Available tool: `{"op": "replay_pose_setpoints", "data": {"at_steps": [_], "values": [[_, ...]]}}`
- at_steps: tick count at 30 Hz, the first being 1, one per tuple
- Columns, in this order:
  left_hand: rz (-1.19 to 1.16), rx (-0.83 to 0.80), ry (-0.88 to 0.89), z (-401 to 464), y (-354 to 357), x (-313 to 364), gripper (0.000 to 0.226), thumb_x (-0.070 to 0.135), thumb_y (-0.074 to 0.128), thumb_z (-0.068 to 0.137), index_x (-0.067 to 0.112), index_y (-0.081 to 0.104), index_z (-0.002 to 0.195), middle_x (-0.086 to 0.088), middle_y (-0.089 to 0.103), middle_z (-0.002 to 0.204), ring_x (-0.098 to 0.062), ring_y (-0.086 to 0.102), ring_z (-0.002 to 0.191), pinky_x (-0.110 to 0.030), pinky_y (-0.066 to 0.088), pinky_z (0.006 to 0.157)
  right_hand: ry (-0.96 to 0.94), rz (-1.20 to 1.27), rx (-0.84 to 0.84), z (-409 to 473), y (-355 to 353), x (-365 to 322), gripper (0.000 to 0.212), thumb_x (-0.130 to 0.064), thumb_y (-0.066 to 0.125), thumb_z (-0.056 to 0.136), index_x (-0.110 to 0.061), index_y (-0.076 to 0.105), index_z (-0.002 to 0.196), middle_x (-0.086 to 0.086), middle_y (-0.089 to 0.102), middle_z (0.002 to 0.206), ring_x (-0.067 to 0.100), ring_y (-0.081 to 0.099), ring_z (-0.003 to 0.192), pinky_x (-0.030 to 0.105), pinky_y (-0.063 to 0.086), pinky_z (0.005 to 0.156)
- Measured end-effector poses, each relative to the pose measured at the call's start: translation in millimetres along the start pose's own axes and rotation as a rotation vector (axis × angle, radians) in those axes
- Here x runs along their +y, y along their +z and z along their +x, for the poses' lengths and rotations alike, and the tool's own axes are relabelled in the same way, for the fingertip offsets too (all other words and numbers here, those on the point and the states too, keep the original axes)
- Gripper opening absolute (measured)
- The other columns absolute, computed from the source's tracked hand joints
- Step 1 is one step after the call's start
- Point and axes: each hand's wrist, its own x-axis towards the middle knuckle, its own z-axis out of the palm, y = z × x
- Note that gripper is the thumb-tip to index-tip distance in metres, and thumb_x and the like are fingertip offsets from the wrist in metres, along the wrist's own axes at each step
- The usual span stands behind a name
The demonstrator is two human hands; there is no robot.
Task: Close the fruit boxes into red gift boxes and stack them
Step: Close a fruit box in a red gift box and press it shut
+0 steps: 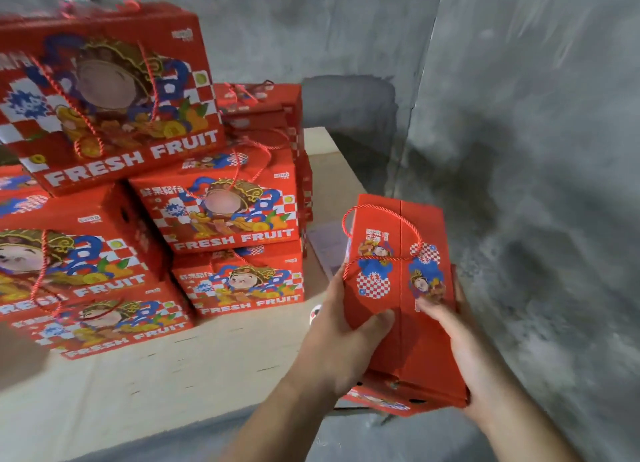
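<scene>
A closed red gift box point(398, 288) is held in the air at the lower right, off the right edge of the wooden platform point(156, 375), top face toward the camera. Its top flaps meet along a centre seam, and its red rope handle point(381, 215) lies slack across them. The left hand point(341, 337) grasps the near left corner, thumb laid over the top face. The right hand point(460, 340) grips the right side, fingers curled under, thumb on the lid.

Judgement: closing appears finished for this box; the step in hand is carrying it to the stack.

The stack of red gift boxes point(214, 212), all printed "FRESH FRUIT", stands to the left on the platform, several tiers high and unevenly stepped. The topmost box point(110, 90) sits tilted. Grey concrete wall point(519, 115) rises behind and to the right.

The next move likely calls for swinging the box leftward and setting it level on a stable tier. The rope handle should stay clear of the seating face. The tilted upper box may shift if nudged.
</scene>
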Motion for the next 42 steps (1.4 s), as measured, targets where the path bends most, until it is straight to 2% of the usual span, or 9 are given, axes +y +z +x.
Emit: {"op": "replay_pose_setpoints", "data": {"at_steps": [3, 6, 9, 12, 16, 19, 24, 35, 42], "values": [[0.029, 0.099, 0.004, 35.0, 60.7, 7.7, 0.067, 0.04, 0.078, 0.077, 0.043, 0.054, 0.14, 0.013, 0.074, 0.122, -0.01, 0.07, 0.115, -0.042, 0.055, 0.103, -0.069, -0.086, -0.003, 22.3, -58.9, -30.7, 0.05, -0.019, 0.065, 0.097, -0.028, 0.054, 0.145, 0.006, 0.069, 0.134, 0.033, 0.065, 0.123, 0.058, 0.046, 0.109], [0.058, 0.17, -0.002, 71.6, 111.2, 20.6, 0.059, 0.04, 0.078, 0.078, 0.045, 0.058, 0.133, 0.02, 0.075, 0.114, -0.001, 0.071, 0.106, -0.026, 0.057, 0.091, -0.064, -0.26, -0.065, 67.6, -110.2, -68.9, 0.05, -0.035, 0.072, 0.094, -0.038, 0.056, 0.14, -0.003, 0.069, 0.132, 0.018, 0.067, 0.12, 0.051, 0.05, 0.105], [-0.017, 0.274, -0.027, 96.9, 144.6, 26.0, 0.056, 0.04, 0.079, 0.079, 0.044, 0.059, 0.131, 0.018, 0.076, 0.114, -0.004, 0.072, 0.106, -0.029, 0.058, 0.092, -0.091, -0.32, -0.164, 111.0, -138.2, -95.6, 0.038, -0.036, 0.075, 0.092, -0.06, 0.063, 0.118, -0.01, 0.073, 0.123, 0.012, 0.069, 0.113, 0.042, 0.053, 0.095], [-0.077, 0.387, -0.038, 124.7, 163.5, 27.4, 0.058, 0.041, 0.08, 0.078, 0.045, 0.059, 0.132, 0.016, 0.076, 0.116, -0.007, 0.073, 0.107, -0.029, 0.059, 0.09, -0.093, -0.283, -0.261, 156.9, -150.2, -108.6, 0.065, -0.033, 0.074, 0.085, -0.048, 0.048, 0.142, -0.002, 0.069, 0.133, 0.029, 0.067, 0.121, 0.056, 0.052, 0.101], [-0.065, 0.495, -0.005, 178.2, 177.4, 28.9, 0.057, 0.041, 0.08, 0.079, 0.046, 0.058, 0.132, 0.017, 0.075, 0.116, -0.005, 0.072, 0.107, -0.029, 0.061, 0.09, 0.008, -0.238, -0.398, 224.7, -158.1, -120.0, 0.081, -0.037, 0.073, 0.082, -0.052, 0.035, 0.152, -0.004, 0.069, 0.134, 0.027, 0.068, 0.121, 0.06, 0.048, 0.107], [-0.033, 0.513, 0.005, 227.4, 187.2, 34.7, 0.062, 0.045, 0.079, 0.077, 0.048, 0.056, 0.135, 0.017, 0.074, 0.119, -0.007, 0.072, 0.109, -0.041, 0.058, 0.098, 0.002, -0.223, -0.392, 270.6, -169.1, -134.3, 0.078, -0.035, 0.072, 0.083, -0.05, 0.038, 0.151, -0.002, 0.068, 0.136, 0.028, 0.066, 0.124, 0.059, 0.046, 0.11], [-0.022, 0.552, 0.011, 294.8, 213.5, 46.9, 0.064, 0.045, 0.077, 0.08, 0.048, 0.051, 0.139, 0.023, 0.073, 0.118, 0.0, 0.071, 0.106, -0.033, 0.058, 0.094, -0.034, -0.216, -0.446, 340.2, -188.9, -164.6, 0.061, -0.021, 0.067, 0.093, -0.04, 0.047, 0.147, 0.002, 0.068, 0.137, 0.03, 0.065, 0.125, 0.06, 0.044, 0.112], [-0.138, 0.828, -0.017, 466.2, 240.2, 52.2, 0.07, 0.046, 0.08, 0.074, 0.045, 0.053, 0.139, 0.015, 0.075, 0.119, -0.009, 0.073, 0.108, -0.042, 0.06, 0.095, 0.056, -0.324, -0.726, 551.7, -195.6, -191.9, 0.076, -0.038, 0.072, 0.083, -0.046, 0.039, 0.152, -0.005, 0.071, 0.131, 0.023, 0.069, 0.119, 0.055, 0.048, 0.108], [-0.264, 0.988, -0.015, 577.9, 224.0, 68.5, 0.055, 0.032, 0.083, 0.087, 0.04, 0.057, 0.135, 0.012, 0.076, 0.114, -0.012, 0.075, 0.102, -0.035, 0.064, 0.083, 0.166, -0.411, -0.842, 683.7, -159.1, -217.0, 0.093, -0.054, 0.081, 0.068, -0.074, 0.029, 0.142, -0.017, 0.071, 0.127, 0.012, 0.073, 0.109, 0.042, 0.06, 0.09]]}}
